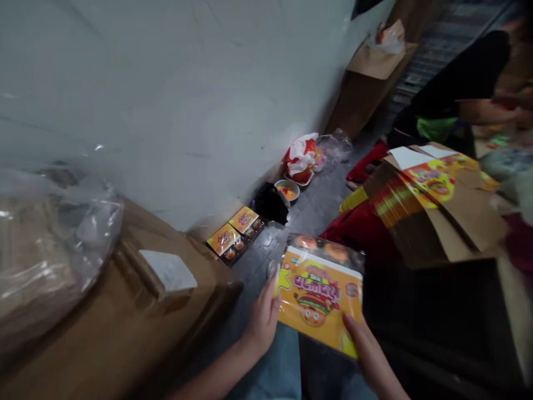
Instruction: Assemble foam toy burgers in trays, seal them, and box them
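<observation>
A flat packet of burger gummies (316, 291), orange-yellow with a cartoon burger and a clear strip showing round candies, is held in front of me by both hands. My left hand (264, 316) grips its left edge. At the lower right edge, my right hand (366, 347) has its thumb on the front and its other fingers hidden behind. On the floor by the wall lie two similar packets (225, 239), side by side. Next to them is a black plastic bag (270, 203).
Left of me stands a big cardboard box (166, 333) with clear plastic wrap (50, 239) over it. A bowl of food (287, 190) sits by the wall. To the right are an open display carton (441, 194) and another person's arm (483, 111). A tall carton (358, 94) stands behind.
</observation>
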Motion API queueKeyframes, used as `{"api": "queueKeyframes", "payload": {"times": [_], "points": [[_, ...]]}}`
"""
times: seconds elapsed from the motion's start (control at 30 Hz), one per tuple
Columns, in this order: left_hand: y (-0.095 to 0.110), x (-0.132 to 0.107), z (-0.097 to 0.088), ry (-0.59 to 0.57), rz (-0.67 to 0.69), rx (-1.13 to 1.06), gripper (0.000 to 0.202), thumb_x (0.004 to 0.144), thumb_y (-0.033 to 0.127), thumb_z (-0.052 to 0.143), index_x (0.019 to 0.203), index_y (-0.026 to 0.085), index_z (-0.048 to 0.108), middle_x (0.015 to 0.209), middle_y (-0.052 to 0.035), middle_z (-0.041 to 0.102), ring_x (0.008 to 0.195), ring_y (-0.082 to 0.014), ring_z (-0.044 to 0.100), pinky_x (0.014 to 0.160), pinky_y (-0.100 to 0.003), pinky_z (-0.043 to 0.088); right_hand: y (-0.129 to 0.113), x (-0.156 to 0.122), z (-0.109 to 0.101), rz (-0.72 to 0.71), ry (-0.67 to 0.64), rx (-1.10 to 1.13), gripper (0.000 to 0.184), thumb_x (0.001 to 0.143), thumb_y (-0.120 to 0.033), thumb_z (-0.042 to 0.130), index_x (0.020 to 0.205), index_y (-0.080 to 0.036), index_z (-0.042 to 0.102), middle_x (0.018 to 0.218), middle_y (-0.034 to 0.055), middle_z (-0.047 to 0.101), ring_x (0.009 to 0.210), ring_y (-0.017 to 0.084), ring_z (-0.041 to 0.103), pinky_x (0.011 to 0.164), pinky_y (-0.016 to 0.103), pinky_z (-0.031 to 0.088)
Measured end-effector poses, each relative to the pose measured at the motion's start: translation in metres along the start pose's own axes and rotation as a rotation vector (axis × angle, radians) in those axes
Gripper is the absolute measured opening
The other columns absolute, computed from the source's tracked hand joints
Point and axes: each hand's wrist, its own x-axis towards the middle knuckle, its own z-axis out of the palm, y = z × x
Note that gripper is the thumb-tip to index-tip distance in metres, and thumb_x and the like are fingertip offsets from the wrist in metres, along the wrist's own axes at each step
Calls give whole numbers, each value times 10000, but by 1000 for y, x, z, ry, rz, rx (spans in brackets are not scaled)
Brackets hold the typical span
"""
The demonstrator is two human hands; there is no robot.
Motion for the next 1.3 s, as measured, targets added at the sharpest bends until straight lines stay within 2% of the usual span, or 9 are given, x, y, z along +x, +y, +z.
{"api": "queueKeyframes", "payload": {"times": [0.2,0.37,0.5,0.63,0.83,1.0,1.1,1.2,1.3], "points": [[-128,86,-17,571,-337,-93,469,852,371,402,1258,141,448,1293,-123,493,1197,-222,452,1019,-376,349,4,193,83,140,-413,-181,644,720,-501,611,1252,-197,411,1140,87,608,1003,270,593,863,417,462],[-213,155,-33,877,-514,-68,510,820,420,458,1269,180,422,1223,-100,549,1095,-212,536,909,-331,448,54,343,166,202,-684,-352,621,695,-575,560,1157,-168,480,1009,99,656,881,266,634,821,450,476],[-278,187,-44,1082,-672,108,500,824,434,441,1247,168,448,1224,-118,542,1111,-227,520,929,-346,423,113,431,214,248,-811,-400,564,722,-528,538,1160,-175,485,1030,87,648,915,250,619,835,442,470],[-331,201,-65,1123,-744,260,481,845,436,382,1234,164,457,1205,-113,555,1091,-213,531,933,-330,414,165,490,250,202,-893,-478,474,753,-408,526,1160,-166,505,1117,80,617,1001,236,578,884,422,442],[-386,211,-93,961,-801,415,579,822,432,375,1285,85,395,1270,-183,482,1187,-260,451,994,-383,351,219,522,291,15,-797,-643,499,769,-250,495,1250,-124,453,1332,124,443,1259,241,354,1052,417,246],[-407,214,-79,748,-803,513,890,628,513,603,1330,43,327,1404,-226,291,1315,-335,235,1057,-445,239,241,526,308,-54,-703,-770,572,752,-141,439,1318,-92,371,1374,136,383,1287,220,315,1079,387,209],[-404,219,-68,568,-810,776,1008,516,414,696,1342,3,289,1441,-242,189,1343,-353,117,1083,-450,172,236,510,308,-75,-643,-849,644,724,-139,467,1344,-53,318,1401,161,329,1312,255,259,1087,420,186],[-394,233,-69,517,-909,928,831,610,310,610,1316,-20,320,1414,-271,237,1339,-340,154,1067,-456,207,225,473,273,-110,-536,-926,651,740,-146,440,1361,-39,278,1427,160,276,1337,263,190,1097,439,158],[-375,252,-74,576,-954,867,721,679,316,533,1304,13,340,1397,-303,241,1328,-398,137,1006,-588,205,214,422,185,-151,-377,-939,574,782,-178,382,1353,-162,325,1399,87,351,1309,237,278,1081,443,228]]}}
